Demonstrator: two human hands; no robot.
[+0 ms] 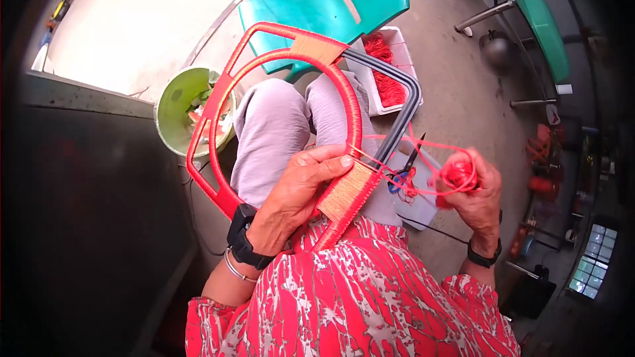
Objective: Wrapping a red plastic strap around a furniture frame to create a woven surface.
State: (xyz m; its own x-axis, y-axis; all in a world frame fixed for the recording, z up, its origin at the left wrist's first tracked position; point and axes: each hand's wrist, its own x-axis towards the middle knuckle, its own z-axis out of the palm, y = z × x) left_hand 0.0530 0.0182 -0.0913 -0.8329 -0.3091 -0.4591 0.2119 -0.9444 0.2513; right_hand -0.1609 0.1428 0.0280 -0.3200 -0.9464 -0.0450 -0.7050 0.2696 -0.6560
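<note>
Across my lap rests a frame (354,109) with a round inner ring and an angular outer rim, mostly wrapped in red cord. Its right corner shows bare dark grey bars (400,79). My left hand (301,182) grips the frame's lower right part, thumb by a woven orange panel (345,192). Off to the right, my right hand (479,192) is closed round a bundle of red cord (458,175). Strands run loosely from that bundle to the frame beside my left thumb. Blue-handled scissors (399,180) lie on a white surface (420,208) below the strands.
Ahead stands a teal plastic chair (297,10). A white bin (413,59) holds red cord (389,86) beside my right knee. To the left is a green bucket (173,102) with scraps in it, near a dark panel (92,172). Another green seat (542,26) is at far right.
</note>
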